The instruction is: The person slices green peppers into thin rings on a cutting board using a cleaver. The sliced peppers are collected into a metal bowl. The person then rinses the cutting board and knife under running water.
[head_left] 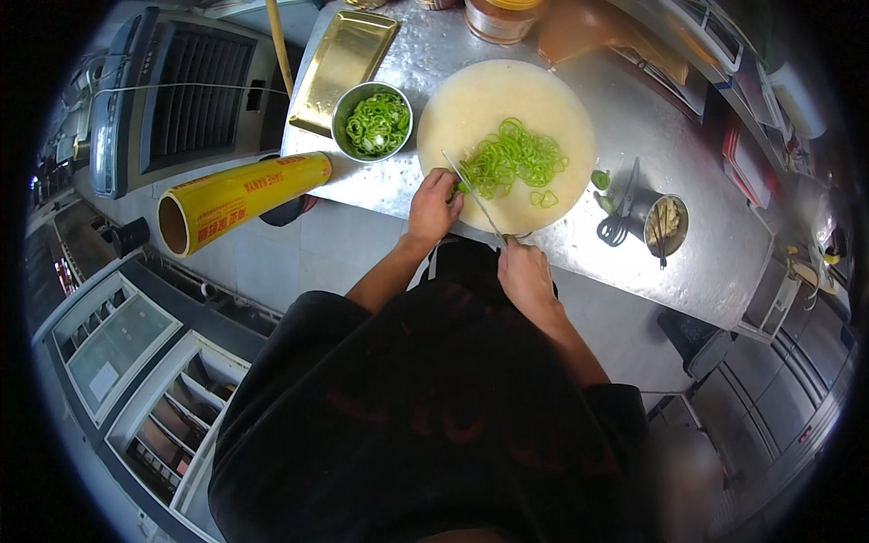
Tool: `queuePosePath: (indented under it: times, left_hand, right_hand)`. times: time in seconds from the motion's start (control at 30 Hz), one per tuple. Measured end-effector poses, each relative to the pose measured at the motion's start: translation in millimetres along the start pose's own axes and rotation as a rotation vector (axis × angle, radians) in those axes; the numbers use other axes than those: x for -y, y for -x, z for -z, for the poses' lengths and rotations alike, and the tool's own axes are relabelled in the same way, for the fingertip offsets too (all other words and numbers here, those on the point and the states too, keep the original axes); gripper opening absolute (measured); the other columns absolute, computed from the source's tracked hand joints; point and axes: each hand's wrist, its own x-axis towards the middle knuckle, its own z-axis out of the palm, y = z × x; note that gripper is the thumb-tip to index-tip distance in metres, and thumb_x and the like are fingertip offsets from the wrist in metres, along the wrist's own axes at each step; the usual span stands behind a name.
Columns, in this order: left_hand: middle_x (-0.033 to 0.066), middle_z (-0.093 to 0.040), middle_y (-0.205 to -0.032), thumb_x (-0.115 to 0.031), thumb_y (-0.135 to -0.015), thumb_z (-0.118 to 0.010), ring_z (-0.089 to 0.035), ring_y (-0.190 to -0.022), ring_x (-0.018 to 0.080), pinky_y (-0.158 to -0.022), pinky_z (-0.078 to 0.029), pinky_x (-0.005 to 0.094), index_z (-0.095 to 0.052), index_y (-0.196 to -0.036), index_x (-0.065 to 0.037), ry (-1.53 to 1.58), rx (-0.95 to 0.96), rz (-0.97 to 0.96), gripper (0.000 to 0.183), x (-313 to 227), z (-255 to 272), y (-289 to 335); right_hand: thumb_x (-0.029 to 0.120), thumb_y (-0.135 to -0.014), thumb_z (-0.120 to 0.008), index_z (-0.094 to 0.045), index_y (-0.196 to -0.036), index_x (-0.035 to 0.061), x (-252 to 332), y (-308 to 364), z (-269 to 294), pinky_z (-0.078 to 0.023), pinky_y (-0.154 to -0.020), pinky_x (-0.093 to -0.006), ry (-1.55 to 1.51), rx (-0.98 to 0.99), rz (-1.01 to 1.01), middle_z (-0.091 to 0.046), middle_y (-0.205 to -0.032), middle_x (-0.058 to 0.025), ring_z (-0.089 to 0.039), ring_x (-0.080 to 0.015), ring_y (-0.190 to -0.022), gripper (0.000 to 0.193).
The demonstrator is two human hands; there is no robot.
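Pinching pepper (455, 194) at eight o'clock on the board (507, 86) (probably crisp, slippery; grip uncut end), left hand (435, 208) flanks knife (476, 201) clasped by right hand (527, 271).

Tabletop (724, 271): bare, shiny metal. Directly on it: pale round cutting board (462, 100), centre; to its left, metal bowl (343, 104) of green slices; beyond bowl, gold-coloured rectangular tray (348, 59). Right of board: green scraps (601, 179), black-handled scissors (614, 231), metal container (641, 217) with pale contents. Far edge: orange-lidded tub (498, 29).
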Motion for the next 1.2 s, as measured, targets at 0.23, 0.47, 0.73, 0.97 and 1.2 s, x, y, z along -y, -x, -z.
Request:
queuePosePath:
  times: [0.23, 0.47, 0.73, 0.97, 1.2]
  left_hand:
    - [0.0163, -0.064, -0.111, -0.005, -0.083, -0.075, -0.065, -0.102, 0.0404, -0.086, -0.055, 0.0472, -0.066, -0.109, -0.003, 0.019, 0.002, 0.022, 0.028, 4.2, -3.4, 0.6]
    - [0.0164, -0.065, -0.111, -0.002, -0.082, -0.076, -0.065, -0.102, 0.0413, -0.086, -0.056, 0.0471, -0.066, -0.108, -0.002, 0.040, 0.003, 0.004, 0.028, 0.5, -0.8, 1.4]
    - [0.0154, -0.066, -0.109, 0.000, -0.085, -0.079, -0.071, -0.097, 0.0349, -0.079, -0.058, 0.0412, -0.064, -0.108, -0.001, 0.062, -0.055, 0.066, 0.028, 5.0, -6.2, 8.2]
    - [0.0153, -0.067, -0.104, 0.002, -0.088, -0.075, -0.072, -0.088, 0.0348, -0.076, -0.059, 0.0422, -0.064, -0.105, -0.002, 0.157, -0.026, 0.048, 0.021, 16.4, -7.8, 3.4]
    - [0.0155, -0.069, -0.093, -0.002, -0.087, -0.071, -0.072, -0.085, 0.0356, -0.073, -0.059, 0.0431, -0.066, -0.101, -0.004, 0.056, 0.036, 0.087, 0.015, 9.7, -10.3, -6.8]
  right_hand:
    - [0.005, -0.094, -0.058, -0.070, -0.109, -0.0037, 3.6, -6.9, -6.1, -0.059, -0.073, -0.0583, 0.046, 0.032, -0.028, -0.072, -0.081, -0.0303, -0.073, -0.0480, -0.078, 0.021]
    - [0.005, -0.093, -0.058, -0.069, -0.101, -0.0022, 0.7, -48.3, -40.6, -0.059, -0.075, -0.0584, 0.082, 0.005, -0.023, -0.072, -0.082, -0.0299, -0.073, -0.0488, -0.079, 0.016]
    - [0.012, -0.096, -0.060, -0.070, -0.106, -0.0020, -5.2, -71.4, -58.3, -0.058, -0.078, -0.0584, -0.031, -0.082, -0.028, -0.072, -0.085, -0.0312, -0.072, -0.0501, -0.083, 0.020]
    - [0.011, -0.096, -0.063, -0.069, -0.107, -0.0049, -21.8, -48.5, -42.5, -0.054, -0.078, -0.0621, -0.145, -0.101, -0.036, -0.071, -0.090, -0.0319, -0.068, -0.0538, -0.084, 0.020]
    - [0.012, -0.098, -0.061, -0.070, -0.110, -0.0032, -2.5, -21.3, -17.5, -0.056, -0.076, -0.0598, -0.061, -0.087, -0.062, -0.071, -0.086, -0.0311, -0.070, -0.0508, -0.082, 0.021]
